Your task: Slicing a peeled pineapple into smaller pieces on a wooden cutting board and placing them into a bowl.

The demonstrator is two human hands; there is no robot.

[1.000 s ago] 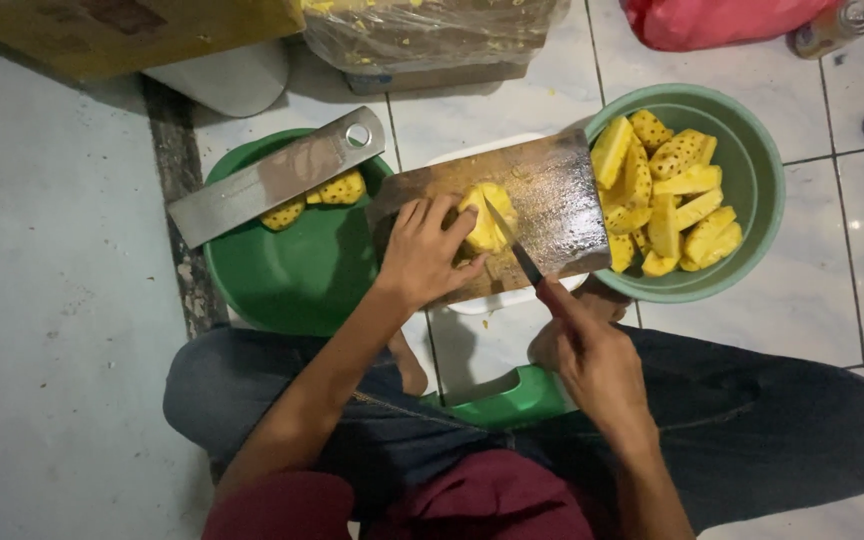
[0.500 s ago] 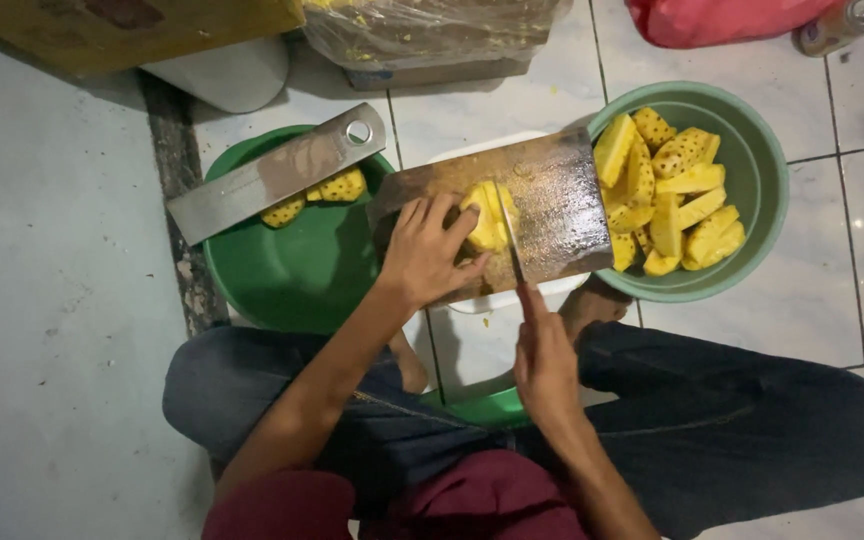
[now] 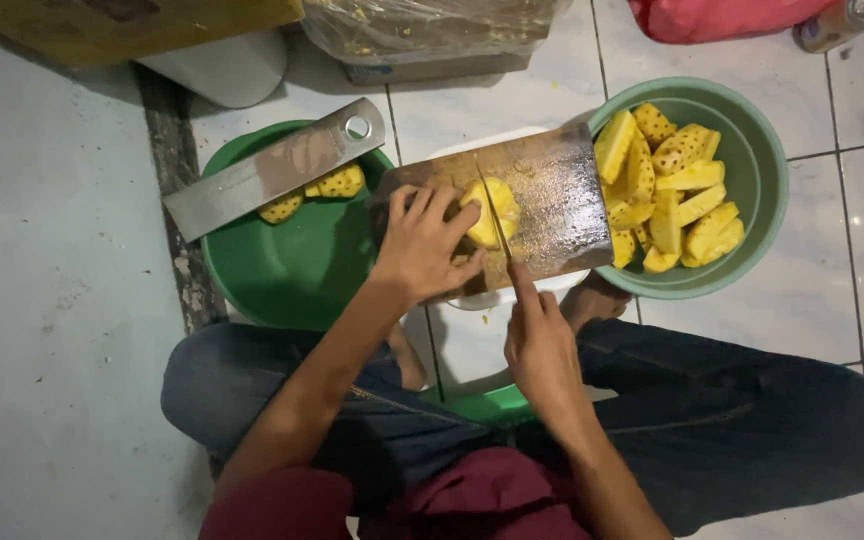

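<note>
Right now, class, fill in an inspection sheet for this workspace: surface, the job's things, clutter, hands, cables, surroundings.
Surface: wet wooden cutting board resting across two bowls, over a white tiled floor.
Job's things: pineapple piece on the board, knife blade cutting into it.
Clutter: metal cleaver lying across the dark green bowl with two pineapple chunks; light green bowl full of cut pieces.
Hands: left hand steadies the fruit; right hand grips the knife.
Cables: nothing seen.
Surroundings: plastic bag, cardboard box, red cloth.
</note>
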